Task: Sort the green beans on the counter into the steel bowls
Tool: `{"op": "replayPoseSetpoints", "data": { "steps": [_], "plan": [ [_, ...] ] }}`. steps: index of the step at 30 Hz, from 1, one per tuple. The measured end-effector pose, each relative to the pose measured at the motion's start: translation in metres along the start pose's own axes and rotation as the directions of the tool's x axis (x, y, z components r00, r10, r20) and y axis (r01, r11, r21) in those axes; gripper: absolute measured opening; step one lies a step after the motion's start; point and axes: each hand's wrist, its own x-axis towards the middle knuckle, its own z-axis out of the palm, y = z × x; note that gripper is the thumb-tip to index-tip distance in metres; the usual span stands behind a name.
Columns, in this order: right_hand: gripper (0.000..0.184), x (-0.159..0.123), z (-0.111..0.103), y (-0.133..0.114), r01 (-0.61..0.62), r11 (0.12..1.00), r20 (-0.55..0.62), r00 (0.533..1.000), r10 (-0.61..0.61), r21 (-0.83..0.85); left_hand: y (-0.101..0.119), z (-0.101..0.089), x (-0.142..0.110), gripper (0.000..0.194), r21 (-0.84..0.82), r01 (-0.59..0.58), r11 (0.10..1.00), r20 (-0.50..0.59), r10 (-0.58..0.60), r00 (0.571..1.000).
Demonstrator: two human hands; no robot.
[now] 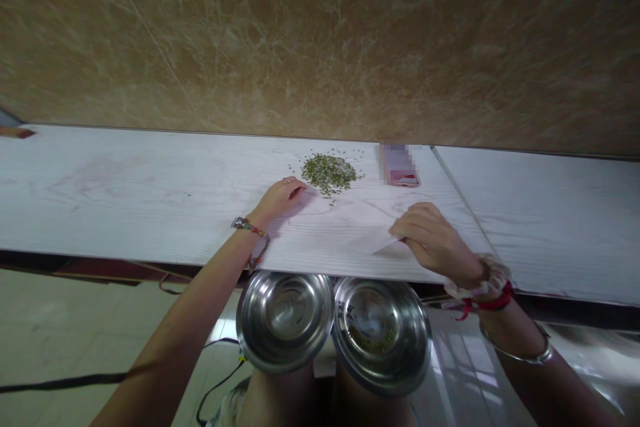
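Observation:
A loose heap of small green beans (327, 173), with whitish grains among them, lies on the white tabletop (150, 193). At its lower left edge rests my left hand (284, 199), the fingers curled together. Whatever is between those fingertips, if anything, is hidden. My right hand (425, 233) is to the right of the heap, pinching a thin white sheet (379, 244) like paper or card. The sheet slants down toward the tabletop and blends with it, so its far edge is hard to see.
Two steel bowls sit on the person's knees at the table edge. The left bowl (286, 320) shows bare metal; the right bowl (383, 337) holds some green beans. A phone (400, 165), partly blurred, lies behind, by the marbled wall (320, 40). Dark cables hang at lower left.

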Motion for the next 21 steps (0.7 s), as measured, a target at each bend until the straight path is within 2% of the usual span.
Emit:
{"op": "replayPoseSetpoints", "data": {
  "steps": [14, 18, 21],
  "plan": [
    [0.015, -0.021, -0.034, -0.049, -0.077, 0.995, 0.098, 0.992, 0.083, -0.060, 0.001, 0.002, 0.001, 0.025, 0.004, -0.072, 0.997, -0.023, 0.072, 0.997],
    [0.017, -0.024, -0.042, -0.057, -0.085, 0.995, 0.122, 0.988, 0.091, -0.048, 0.001, 0.002, 0.001, 0.026, 0.009, -0.062, 0.998, -0.015, 0.062, 0.998],
    [0.020, -0.020, -0.045, -0.055, -0.093, 0.994, 0.086, 0.992, 0.097, -0.056, 0.001, 0.002, 0.001, 0.026, 0.016, -0.062, 0.998, -0.011, 0.062, 0.998]
  ]
}}
